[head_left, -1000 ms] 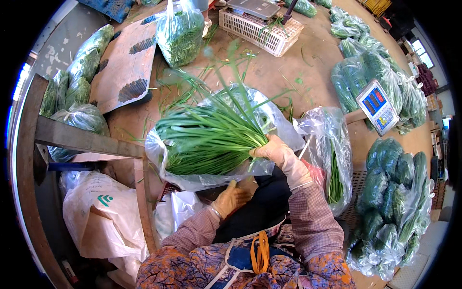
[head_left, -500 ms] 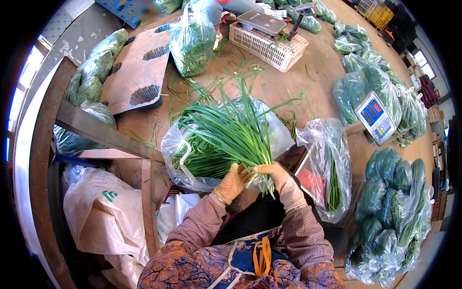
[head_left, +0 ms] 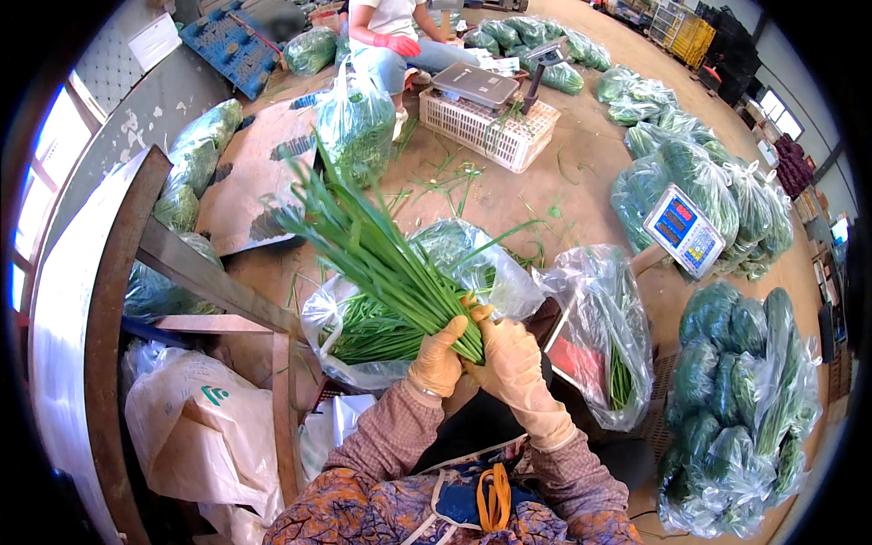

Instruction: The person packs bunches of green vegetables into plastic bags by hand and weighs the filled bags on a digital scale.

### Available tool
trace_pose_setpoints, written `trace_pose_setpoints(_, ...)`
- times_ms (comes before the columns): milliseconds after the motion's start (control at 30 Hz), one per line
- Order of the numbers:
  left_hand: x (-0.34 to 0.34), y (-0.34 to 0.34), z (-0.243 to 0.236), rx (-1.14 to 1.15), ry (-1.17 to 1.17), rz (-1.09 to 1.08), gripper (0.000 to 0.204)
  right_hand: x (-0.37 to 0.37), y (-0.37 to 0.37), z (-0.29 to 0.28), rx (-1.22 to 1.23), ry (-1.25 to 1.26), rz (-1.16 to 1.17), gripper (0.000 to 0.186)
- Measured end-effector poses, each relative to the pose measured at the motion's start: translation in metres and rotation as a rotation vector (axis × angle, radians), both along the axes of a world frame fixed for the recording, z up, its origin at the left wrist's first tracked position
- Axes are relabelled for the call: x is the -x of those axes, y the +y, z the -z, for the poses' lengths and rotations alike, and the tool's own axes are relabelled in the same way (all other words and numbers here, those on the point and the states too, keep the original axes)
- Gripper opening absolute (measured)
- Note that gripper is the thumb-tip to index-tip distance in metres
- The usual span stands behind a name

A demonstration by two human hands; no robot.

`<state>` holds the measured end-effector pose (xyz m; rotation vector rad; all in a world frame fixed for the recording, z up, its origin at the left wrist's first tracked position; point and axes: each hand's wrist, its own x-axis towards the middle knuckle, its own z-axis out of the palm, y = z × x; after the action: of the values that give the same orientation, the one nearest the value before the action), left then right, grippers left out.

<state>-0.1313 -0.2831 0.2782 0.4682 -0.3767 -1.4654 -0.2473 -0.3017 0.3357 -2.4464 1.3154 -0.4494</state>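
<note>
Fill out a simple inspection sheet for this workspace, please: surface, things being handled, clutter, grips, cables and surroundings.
Surface: brown floor.
Things being handled: bunch of long green leaves, tilted, above an open plastic bag holding more leaves.
Clutter: leaf scraps scattered on the floor; a pale sack lies at the left.
Grips: left grip and right grip, both gloved, closed around the bunch's lower stems.
Cables: none made out for certain.
Surroundings: another person sits near a flat scale on a white crate; filled bags of greens at the right.
</note>
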Motion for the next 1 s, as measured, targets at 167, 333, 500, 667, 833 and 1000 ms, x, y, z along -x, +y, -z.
trace_pose_setpoints(167, 0.020, 0.007, -0.030, 0.048, 0.008, 0.084, 0.050, 0.018, 0.006, -0.048, 0.327, -0.131, 0.012, 0.100)
trace_pose_setpoints(333, 0.023, -0.004, -0.041, 0.284, -0.271, 0.182, 0.073, 0.033, -0.013, -0.039, -0.337, -0.168, 0.104, 0.094)
trace_pose_setpoints(500, 0.059, -0.018, -0.063, 0.324, -0.553, 0.455, 0.077, 0.087, -0.006, -0.023, -0.720, -1.165, 0.180, 0.048)
trace_pose_setpoints(667, 0.097, -0.009, -0.061, 0.162, -0.495, 0.574, 0.051, 0.145, 0.011, 0.006, -0.983, -1.634, 0.300, 0.026)
trace_pose_setpoints(833, 0.103, -0.014, 0.008, 0.049, -0.621, 0.520, 0.038, 0.166, 0.041, 0.034, -0.944, -1.942, 0.411, 0.028)
trace_pose_setpoints(1000, 0.119, -0.016, 0.007, -0.007, -0.664, 0.560, 0.031, 0.188, 0.052, 0.055, -0.987, -2.178, 0.296, 0.039)
